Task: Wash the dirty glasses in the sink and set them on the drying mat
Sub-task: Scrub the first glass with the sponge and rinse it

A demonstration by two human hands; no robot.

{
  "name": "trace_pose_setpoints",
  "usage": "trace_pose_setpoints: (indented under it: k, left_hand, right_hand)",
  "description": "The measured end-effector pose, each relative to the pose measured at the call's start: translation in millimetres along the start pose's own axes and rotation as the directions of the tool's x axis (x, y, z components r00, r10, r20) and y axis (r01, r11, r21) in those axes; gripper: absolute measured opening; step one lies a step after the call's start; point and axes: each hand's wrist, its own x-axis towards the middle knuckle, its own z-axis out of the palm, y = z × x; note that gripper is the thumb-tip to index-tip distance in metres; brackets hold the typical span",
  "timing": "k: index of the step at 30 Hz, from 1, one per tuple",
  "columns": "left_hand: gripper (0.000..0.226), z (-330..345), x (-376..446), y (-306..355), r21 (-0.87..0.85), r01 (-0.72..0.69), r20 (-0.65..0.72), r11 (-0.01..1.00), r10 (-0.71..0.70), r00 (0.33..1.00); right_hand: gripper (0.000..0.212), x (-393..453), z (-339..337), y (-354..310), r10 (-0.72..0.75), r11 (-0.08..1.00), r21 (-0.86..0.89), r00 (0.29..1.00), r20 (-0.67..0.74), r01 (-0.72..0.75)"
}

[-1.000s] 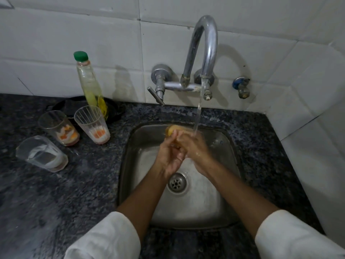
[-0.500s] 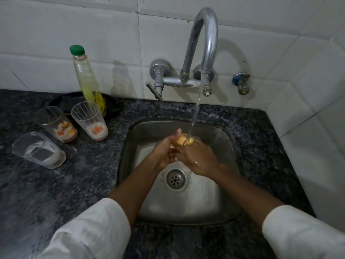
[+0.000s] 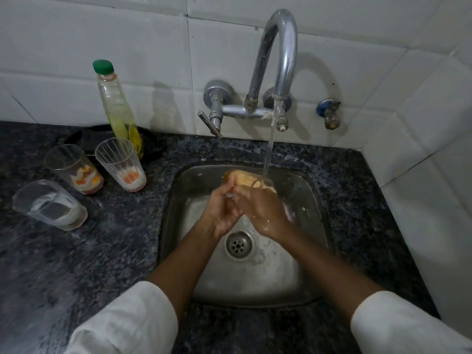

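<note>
Three dirty glasses are on the dark counter left of the sink (image 3: 255, 282). Two stand upright with orange and white residue, one (image 3: 76, 169) beside the other (image 3: 122, 164). The third (image 3: 48, 204) lies on its side with white residue. Over the basin, my left hand (image 3: 221, 213) and my right hand (image 3: 264, 212) are pressed together around a yellow-orange object (image 3: 246, 180). It is blurred, and I cannot tell whether it is a glass or a sponge. Water (image 3: 269, 149) runs from the faucet (image 3: 281, 47) onto it.
A bottle of yellow liquid with a green cap (image 3: 115, 103) stands by the wall behind the glasses, on a black round thing (image 3: 153, 145). The drain (image 3: 238, 244) is just below my hands. A small valve (image 3: 329, 113) sticks out of the tiled wall at the right.
Both hands stayed under the stream, shifting slightly while working the yellow-orange object between them. The view moved a little. The glasses on the counter did not move.
</note>
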Motion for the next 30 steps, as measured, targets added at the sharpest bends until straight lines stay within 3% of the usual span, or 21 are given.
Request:
trace_pose_setpoints:
  k: [1,2,3,4,5,6,7,8,9,10,11,12,13,14,15,16,18,20,22,26,30]
  left_hand:
    - [0.036,-1.4,1.9,4.7,0.134,0.038,-0.049,0.990,-0.032,0.998]
    - [0.041,-2.5,2.6,5.5,0.225,0.071,-0.073,0.972,-0.056,0.996]
    - [0.046,-2.5,-0.1,3.3,0.243,0.091,-0.077,0.966,-0.074,0.994]
    - [0.049,-2.1,-4.5,-1.9,0.194,0.076,-0.051,0.978,-0.068,0.996]
    - [0.047,-0.2,-8.3,-5.8,0.056,0.057,0.001,0.997,-0.057,0.998]
    - [0.042,0.6,-9.2,-9.2,-0.094,0.058,0.041,0.994,-0.054,0.998]
    - [0.038,1.1,-8.8,-10.9,-0.215,0.066,0.085,0.974,-0.049,0.995]
    - [0.039,0.9,-7.5,-7.7,-0.224,0.067,0.106,0.972,-0.044,0.993]
    - [0.041,0.3,-4.2,-3.5,-0.154,0.077,0.102,0.985,-0.062,0.993]
    - [0.041,1.4,-2.7,1.4,-0.026,0.091,0.036,0.995,-0.090,0.995]
    - [0.041,1.8,0.0,4.0,0.070,0.121,-0.040,0.990,-0.119,0.992]
    - [0.042,3.8,0.0,3.7,0.112,0.142,-0.117,0.984,-0.129,0.985]
    - [0.048,5.9,-0.8,1.4,0.101,0.156,-0.161,0.983,-0.138,0.977]
    - [0.060,10.1,-2.8,-0.9,0.086,0.132,-0.199,0.988,-0.112,0.974]
    - [0.068,12.5,-1.4,-5.4,0.075,0.073,-0.246,0.995,-0.052,0.968]
    - [0.068,15.1,-2.0,-9.7,0.104,-0.001,-0.313,0.995,0.034,0.949]
    - [0.064,14.2,-2.3,-14.3,0.349,-0.148,-0.412,0.925,0.293,0.863]
    - [0.062,14.0,-9.3,-15.3,0.635,-0.278,-0.237,0.721,0.524,0.818]
    - [0.061,16.0,-19.1,-18.4,0.746,-0.400,0.001,0.533,0.599,0.801]
    - [0.066,17.0,-28.3,-27.0,0.799,-0.514,0.210,0.313,0.654,0.726]
    - [0.068,14.9,-29.9,-21.0,0.779,-0.532,0.223,0.331,0.647,0.729]
  right_hand:
    - [0.022,-3.7,-2.6,6.5,-0.104,0.943,-0.308,0.990,0.096,0.129]
    - [0.024,-5.3,-6.4,11.2,-0.108,0.881,-0.440,0.980,0.169,0.173]
    - [0.022,-5.0,-7.2,12.0,-0.063,0.891,-0.432,0.981,0.183,0.138]
    - [0.020,-4.2,-5.3,6.9,0.011,0.969,-0.247,0.992,0.128,0.021]
    - [0.020,-1.1,-2.1,-0.2,0.101,0.990,0.089,0.994,0.050,-0.105]
    - [0.023,3.1,2.0,-6.7,0.247,0.892,0.391,0.969,0.001,-0.227]
    - [0.024,3.8,1.2,-13.4,0.260,0.858,0.464,0.965,-0.026,-0.219]
    - [0.028,2.0,-1.6,-12.1,0.126,0.962,0.249,0.991,-0.037,-0.112]
    - [0.031,-0.3,-3.0,-6.2,-0.029,0.994,-0.107,0.998,0.064,0.035]
    - [0.031,-2.3,-7.2,2.0,-0.066,0.899,-0.407,0.969,0.236,0.160]
    - [0.031,-2.9,-9.9,13.0,-0.033,0.843,-0.495,0.938,0.344,0.211]
    - [0.031,-4.3,-11.3,18.4,0.013,0.889,-0.429,0.929,0.371,0.158]
    - [0.030,-7.6,-11.3,15.1,0.054,0.982,-0.187,0.936,0.347,0.013]
    - [0.024,-9.1,-6.8,9.9,0.114,0.972,0.173,0.960,0.255,-0.162]
    - [0.018,-8.9,-0.6,5.1,0.278,0.768,0.557,0.948,0.155,-0.317]
    - [0.018,-10.1,6.0,0.5,0.471,0.452,0.799,0.867,0.164,-0.397]
    - [0.022,-16.0,18.2,-2.0,0.641,-0.077,0.914,0.683,0.350,-0.397]
    - [0.027,-20.6,23.8,-1.2,0.653,-0.317,0.889,0.604,0.457,-0.329]
    - [0.031,-20.2,29.0,-1.6,0.681,-0.403,0.874,0.549,0.485,-0.272]
    - [0.042,-19.4,36.7,-2.9,0.709,-0.446,0.859,0.485,0.511,-0.252]
    - [0.032,-21.2,33.8,-1.8,0.713,-0.416,0.879,0.517,0.474,-0.233]
